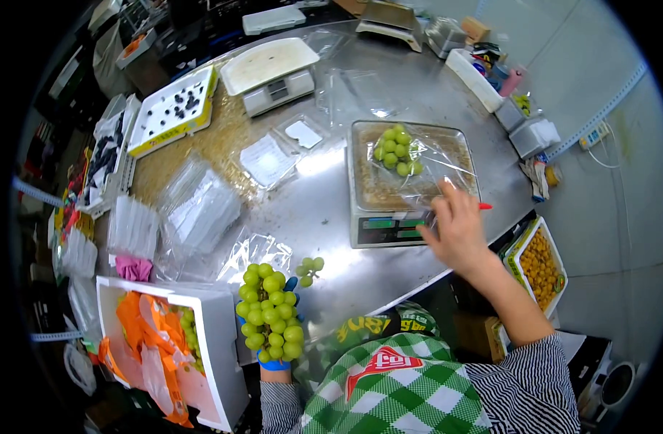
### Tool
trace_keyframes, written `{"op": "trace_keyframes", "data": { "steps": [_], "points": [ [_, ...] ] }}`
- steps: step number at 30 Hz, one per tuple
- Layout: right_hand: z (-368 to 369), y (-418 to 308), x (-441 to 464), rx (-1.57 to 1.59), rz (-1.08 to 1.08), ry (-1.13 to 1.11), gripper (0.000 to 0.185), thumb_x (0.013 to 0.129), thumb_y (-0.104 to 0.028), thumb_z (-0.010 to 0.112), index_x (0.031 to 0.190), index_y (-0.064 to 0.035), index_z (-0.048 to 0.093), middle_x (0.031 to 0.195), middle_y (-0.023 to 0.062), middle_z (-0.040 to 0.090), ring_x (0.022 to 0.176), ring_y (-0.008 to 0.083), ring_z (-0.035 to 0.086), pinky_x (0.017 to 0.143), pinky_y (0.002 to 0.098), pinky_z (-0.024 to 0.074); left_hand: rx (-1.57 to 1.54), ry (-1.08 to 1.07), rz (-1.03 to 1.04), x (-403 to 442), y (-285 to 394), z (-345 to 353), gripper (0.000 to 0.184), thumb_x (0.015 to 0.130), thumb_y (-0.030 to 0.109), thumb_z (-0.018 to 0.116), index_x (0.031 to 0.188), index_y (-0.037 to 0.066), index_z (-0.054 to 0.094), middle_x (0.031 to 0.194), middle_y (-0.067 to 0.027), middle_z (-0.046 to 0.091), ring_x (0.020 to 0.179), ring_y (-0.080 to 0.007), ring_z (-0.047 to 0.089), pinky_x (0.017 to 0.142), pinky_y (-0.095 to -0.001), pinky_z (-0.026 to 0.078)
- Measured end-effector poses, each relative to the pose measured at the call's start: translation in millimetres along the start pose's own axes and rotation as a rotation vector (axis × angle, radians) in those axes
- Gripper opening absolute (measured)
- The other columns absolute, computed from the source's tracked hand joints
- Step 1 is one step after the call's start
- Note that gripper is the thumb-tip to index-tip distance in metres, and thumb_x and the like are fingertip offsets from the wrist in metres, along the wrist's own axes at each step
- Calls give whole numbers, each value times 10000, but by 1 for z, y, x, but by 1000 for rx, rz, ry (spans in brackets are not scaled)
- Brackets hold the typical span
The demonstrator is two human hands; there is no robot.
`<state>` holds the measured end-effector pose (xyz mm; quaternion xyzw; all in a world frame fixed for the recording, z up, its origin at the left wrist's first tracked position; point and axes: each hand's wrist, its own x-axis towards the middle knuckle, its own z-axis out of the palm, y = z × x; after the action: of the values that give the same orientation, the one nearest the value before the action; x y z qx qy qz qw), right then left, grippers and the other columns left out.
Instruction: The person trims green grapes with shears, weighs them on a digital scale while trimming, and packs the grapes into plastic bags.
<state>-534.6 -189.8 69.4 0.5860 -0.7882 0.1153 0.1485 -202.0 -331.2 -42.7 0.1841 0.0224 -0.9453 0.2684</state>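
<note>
A large bunch of green grapes [271, 311] rests in my left hand [276, 364], which wears a blue glove and is mostly hidden beneath the fruit. My bare right hand [458, 226] is over the front right of a weighing scale [362, 189], its fingers bent at a clear plastic bag [436, 172]. A red object shows beside those fingers. Inside or under the clear plastic on the scale's tray lies a smaller bunch of green grapes [398, 150]. A few loose grapes [309, 270] sit on the metal table [302, 217] just right of the held bunch.
A white foam box [226, 354] with orange wrapping and grapes stands at lower left. Plastic containers [201, 204] are stacked at left. Behind are another scale [270, 66] and a tray of dark berries [174, 108]. A box of yellow fruit [538, 269] is at right.
</note>
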Motion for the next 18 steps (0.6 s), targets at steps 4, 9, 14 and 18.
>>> {"op": "trace_keyframes", "data": {
  "steps": [4,9,14,18],
  "points": [
    [52,60,-8,-74,203,-102,532,665,-240,800,1000,30,487,1242,323,440,1015,416,516,871,494,413,28,3,-11,30,-18,15,519,944,430,445,1294,48,457,1207,-138,550,1068,-259,565,914,-378,475],
    [95,109,4,308,484,-288,416,696,-198,715,964,29,494,876,270,614,758,441,615,703,475,489,58,-2,-13,78,-47,39,533,939,448,441,1297,54,462,1223,-136,547,1084,-264,559,934,-387,464],
    [84,149,26,938,741,-274,176,700,-73,631,823,-34,512,725,121,571,654,275,587,610,365,455,66,-17,-14,122,-72,64,547,935,466,436,1300,60,467,1239,-133,545,1101,-269,554,953,-396,453],
    [68,174,61,1587,832,-265,211,706,-6,629,844,-84,490,669,22,505,589,127,550,525,278,449,67,-31,-20,150,-93,81,559,932,480,432,1303,64,472,1251,-131,543,1114,-273,549,969,-404,444]
  ]
}}
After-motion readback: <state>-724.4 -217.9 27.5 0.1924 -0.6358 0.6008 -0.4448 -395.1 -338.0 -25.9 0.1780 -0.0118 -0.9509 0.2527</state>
